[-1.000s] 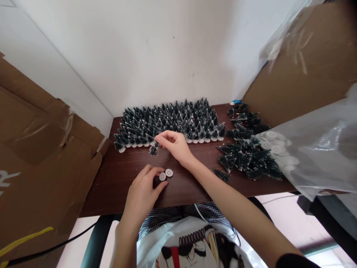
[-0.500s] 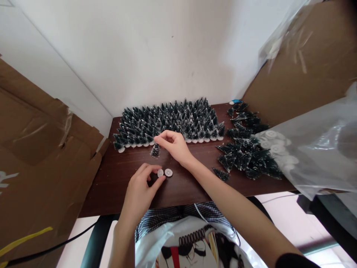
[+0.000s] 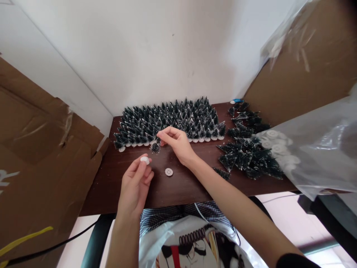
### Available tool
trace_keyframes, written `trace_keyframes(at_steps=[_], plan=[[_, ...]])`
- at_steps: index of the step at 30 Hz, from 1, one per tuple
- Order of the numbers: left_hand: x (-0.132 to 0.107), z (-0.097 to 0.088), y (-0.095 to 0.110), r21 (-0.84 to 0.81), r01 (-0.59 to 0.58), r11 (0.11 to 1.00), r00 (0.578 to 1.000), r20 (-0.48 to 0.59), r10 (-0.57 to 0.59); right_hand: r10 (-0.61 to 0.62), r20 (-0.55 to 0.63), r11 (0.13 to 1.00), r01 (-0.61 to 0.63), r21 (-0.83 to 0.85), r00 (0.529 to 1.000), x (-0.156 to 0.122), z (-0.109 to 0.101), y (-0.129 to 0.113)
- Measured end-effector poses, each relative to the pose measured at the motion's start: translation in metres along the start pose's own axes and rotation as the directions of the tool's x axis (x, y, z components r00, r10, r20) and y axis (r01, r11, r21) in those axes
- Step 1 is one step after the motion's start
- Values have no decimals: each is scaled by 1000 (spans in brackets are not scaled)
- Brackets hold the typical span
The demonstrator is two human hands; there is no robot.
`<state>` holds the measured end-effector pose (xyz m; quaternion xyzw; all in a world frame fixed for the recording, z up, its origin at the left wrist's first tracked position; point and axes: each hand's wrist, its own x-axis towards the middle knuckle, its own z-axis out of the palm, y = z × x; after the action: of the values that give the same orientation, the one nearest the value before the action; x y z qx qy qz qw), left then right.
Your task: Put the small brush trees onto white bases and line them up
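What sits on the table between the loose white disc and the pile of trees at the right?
Head view: one small tree lying on its side; otherwise bare dark table between the white disc and the pile.

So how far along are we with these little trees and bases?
Done: a dense block of based trees stands in rows at the back of the table. In hand: the right hand pinches one tree; the left hand holds a white base. Left: one spare base and a loose tree pile, with more bases in the bag.
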<state>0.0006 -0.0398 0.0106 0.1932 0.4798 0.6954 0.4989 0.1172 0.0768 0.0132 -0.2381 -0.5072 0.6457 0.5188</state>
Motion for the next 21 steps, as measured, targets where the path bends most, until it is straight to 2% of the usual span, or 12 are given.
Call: trace_keyframes(at_steps=[6, 11, 21], plan=[[3, 1, -2, -183, 100, 978, 995, 42, -94, 21, 68, 1000, -22, 20, 997, -2, 2, 1], [3, 2, -5, -204, 113, 972, 993, 61, -103, 48, 54, 999, -47, -18, 997, -3, 4, -1], [1, 4, -4, -212, 126, 969, 991, 60, -116, 27, 44, 1000, -27, -9, 999, -2, 4, 1]])
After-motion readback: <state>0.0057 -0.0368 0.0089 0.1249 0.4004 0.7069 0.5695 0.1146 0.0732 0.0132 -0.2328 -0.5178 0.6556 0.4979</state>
